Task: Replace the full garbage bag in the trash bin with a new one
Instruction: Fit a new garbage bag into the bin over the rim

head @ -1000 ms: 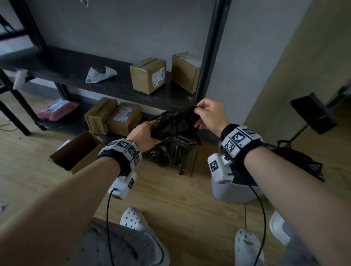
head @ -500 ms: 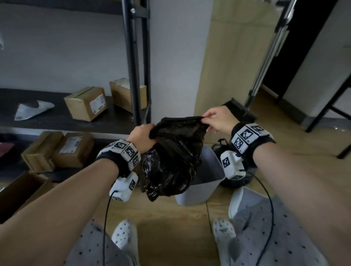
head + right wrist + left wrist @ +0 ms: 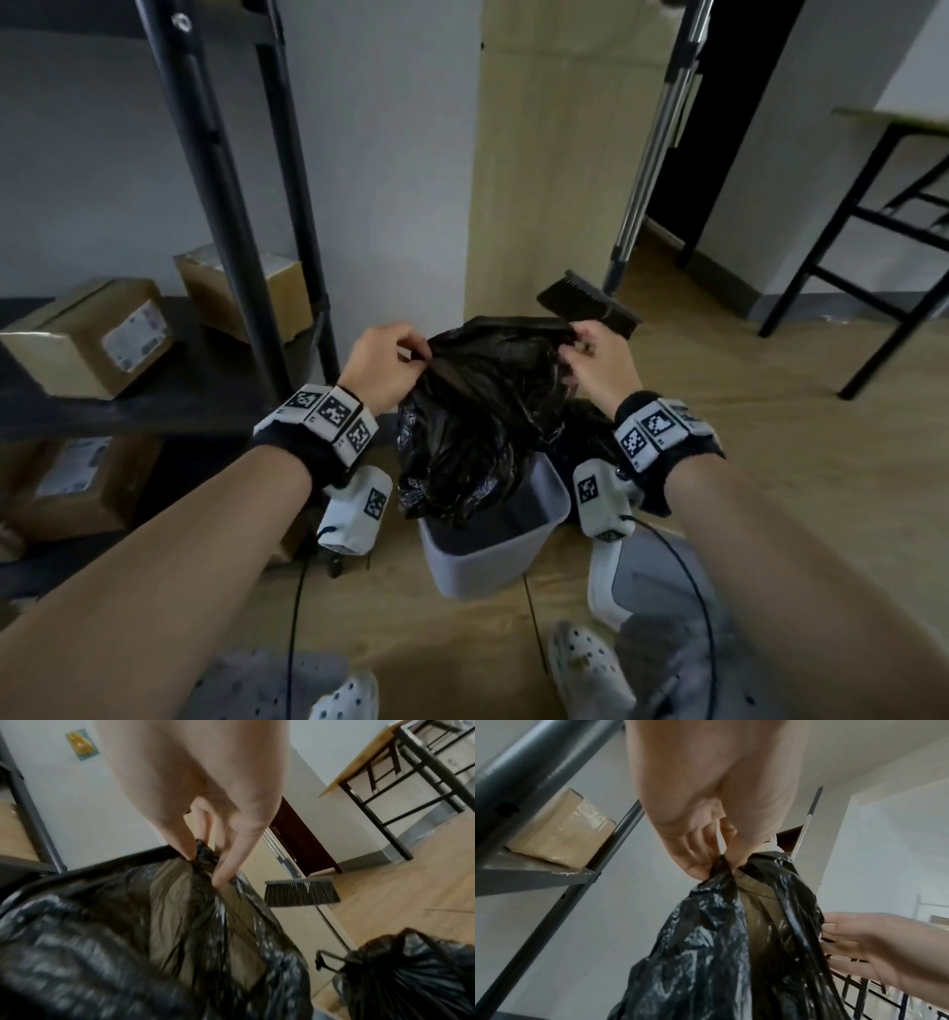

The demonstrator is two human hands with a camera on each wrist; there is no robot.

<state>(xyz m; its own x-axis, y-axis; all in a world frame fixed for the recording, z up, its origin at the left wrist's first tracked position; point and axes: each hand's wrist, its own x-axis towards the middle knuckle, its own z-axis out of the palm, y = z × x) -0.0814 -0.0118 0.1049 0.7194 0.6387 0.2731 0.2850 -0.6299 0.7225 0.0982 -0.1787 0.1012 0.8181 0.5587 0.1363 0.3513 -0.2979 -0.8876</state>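
A crumpled new black garbage bag (image 3: 477, 411) hangs between my two hands, its lower end dangling over the open grey trash bin (image 3: 493, 555) on the floor. My left hand (image 3: 405, 354) pinches the bag's top edge on the left (image 3: 721, 866). My right hand (image 3: 580, 344) pinches the top edge on the right (image 3: 203, 858). The full, tied black bag (image 3: 411, 975) sits on the floor to the right of the bin, mostly hidden behind my right wrist in the head view.
A black metal shelf (image 3: 154, 401) with cardboard boxes (image 3: 87, 334) stands on the left. A broom (image 3: 590, 303) leans against the wooden panel behind the bin. A black-framed table (image 3: 873, 216) is at the right. My feet in white clogs (image 3: 585, 668) stand on the wooden floor near the bin.
The view has swung right from the shelf to the bin. My hands have spread the bag's top edge wider and carried it over the bin.
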